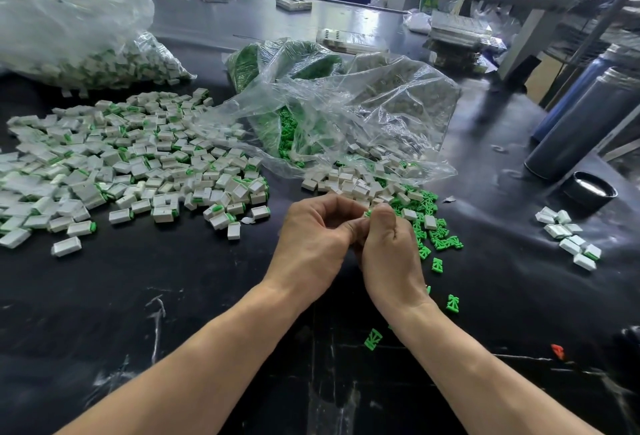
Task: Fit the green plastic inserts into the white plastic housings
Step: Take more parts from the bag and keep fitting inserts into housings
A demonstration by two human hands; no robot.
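Observation:
My left hand [313, 237] and my right hand [388, 247] meet at the middle of the black table, fingers curled together around a small piece. A sliver of green insert [367, 213] shows at my right fingertips; whether a housing is also held is hidden. Loose green inserts [438, 240] lie just right of my hands, with single ones [372, 339] nearer me. Empty white housings [356, 185] are heaped just beyond my hands. A wide spread of white housings with green inserts fitted [138, 164] covers the left of the table.
Clear plastic bags [329, 112] holding green inserts and housings lie behind the heaps, and a bigger bag [69, 29] sits far left. A small group of housings [569, 237] lies at right near dark cylinders [585, 129] and a round cap [590, 190]. A red scrap [557, 350] lies front right.

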